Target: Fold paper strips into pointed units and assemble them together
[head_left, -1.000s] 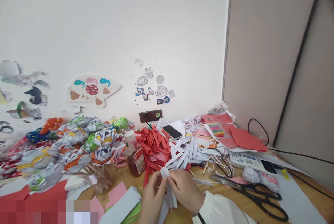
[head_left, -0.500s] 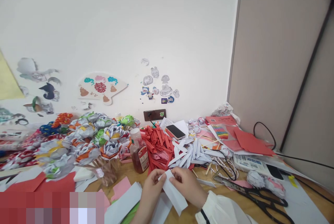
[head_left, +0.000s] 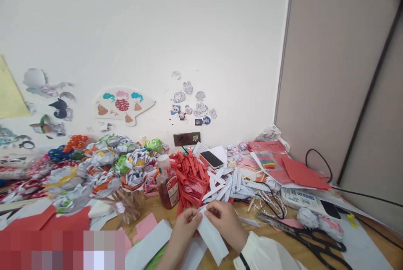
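A strip of white paper [head_left: 212,238] slants down toward me between my two hands, held near its top end. My left hand [head_left: 186,228] is closed, thumb and fingers pinching the strip's upper left edge. On the upper right edge my right hand [head_left: 225,219] pinches it too, with curled fingers. Beneath lies more white paper [head_left: 193,255] on the wooden table [head_left: 233,259]. Just beyond my hands are a heap of folded red paper strips [head_left: 190,173] and a heap of folded white paper strips [head_left: 228,186].
A bottle of reddish liquid [head_left: 168,190] stands left of my hands, near a bundle of brown sticks [head_left: 127,207]. Crumpled paper flowers [head_left: 103,156] pile up at the left. Black-handled scissors [head_left: 310,236] lie at the right. A phone [head_left: 211,159] rests behind the strips.
The white paper strip, narrow and upright between my hands a second ago, now shows its broad face, its lower end swung right. Both hands keep their pinch. The view has shifted slightly left.
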The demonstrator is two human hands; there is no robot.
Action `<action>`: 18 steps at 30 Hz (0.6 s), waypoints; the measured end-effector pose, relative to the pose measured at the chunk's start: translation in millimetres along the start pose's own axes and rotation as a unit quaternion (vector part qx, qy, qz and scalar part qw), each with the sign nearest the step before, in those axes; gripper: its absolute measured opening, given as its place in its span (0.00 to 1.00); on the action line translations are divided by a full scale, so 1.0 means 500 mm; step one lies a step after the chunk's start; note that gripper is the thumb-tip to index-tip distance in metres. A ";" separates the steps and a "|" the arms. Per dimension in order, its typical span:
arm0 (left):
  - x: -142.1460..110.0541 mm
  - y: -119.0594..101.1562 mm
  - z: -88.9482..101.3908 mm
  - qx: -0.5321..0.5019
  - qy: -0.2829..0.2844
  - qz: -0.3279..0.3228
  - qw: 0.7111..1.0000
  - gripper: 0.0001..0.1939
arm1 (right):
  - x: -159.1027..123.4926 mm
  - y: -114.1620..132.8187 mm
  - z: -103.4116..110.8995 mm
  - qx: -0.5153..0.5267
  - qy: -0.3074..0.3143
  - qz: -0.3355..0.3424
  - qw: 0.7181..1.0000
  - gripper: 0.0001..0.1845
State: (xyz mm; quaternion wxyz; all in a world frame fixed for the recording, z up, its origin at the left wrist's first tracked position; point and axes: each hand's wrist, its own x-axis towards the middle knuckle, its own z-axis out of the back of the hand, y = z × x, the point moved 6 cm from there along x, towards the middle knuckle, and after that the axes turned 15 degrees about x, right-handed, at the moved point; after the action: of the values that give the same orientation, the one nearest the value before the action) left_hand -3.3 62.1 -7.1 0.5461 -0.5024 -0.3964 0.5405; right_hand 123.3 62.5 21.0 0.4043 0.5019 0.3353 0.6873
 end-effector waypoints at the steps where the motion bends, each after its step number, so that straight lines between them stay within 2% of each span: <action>1: -0.002 -0.002 -0.001 0.006 0.004 0.005 1.000 0.17 | 0.000 0.000 0.002 -0.007 -0.001 0.000 1.000 0.07; 6: -0.005 -0.004 -0.001 0.003 -0.003 0.017 1.000 0.19 | 0.000 0.007 0.004 -0.058 0.002 0.035 0.998 0.06; 9: 0.002 0.007 0.001 -0.010 -0.011 0.022 1.000 0.21 | -0.006 0.030 -0.001 -0.121 0.023 0.116 0.986 0.07; 13: 0.010 0.015 0.001 -0.039 -0.002 0.014 0.999 0.22 | -0.017 0.062 -0.013 -0.177 0.067 0.225 0.956 0.11; 16: 0.010 0.012 0.003 -0.054 -0.002 0.009 0.999 0.21 | -0.021 0.074 -0.015 -0.203 0.078 0.257 0.942 0.13; 18: 0.008 0.008 0.005 -0.048 -0.002 0.006 0.999 0.21 | -0.022 0.078 -0.015 -0.195 0.088 0.258 0.942 0.13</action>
State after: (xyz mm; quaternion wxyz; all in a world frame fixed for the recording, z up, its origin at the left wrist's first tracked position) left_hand -5.9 65.8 -11.2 0.5176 -0.5289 -0.4201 0.5252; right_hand 109.2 35.0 48.0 0.2721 0.4205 0.0882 0.8610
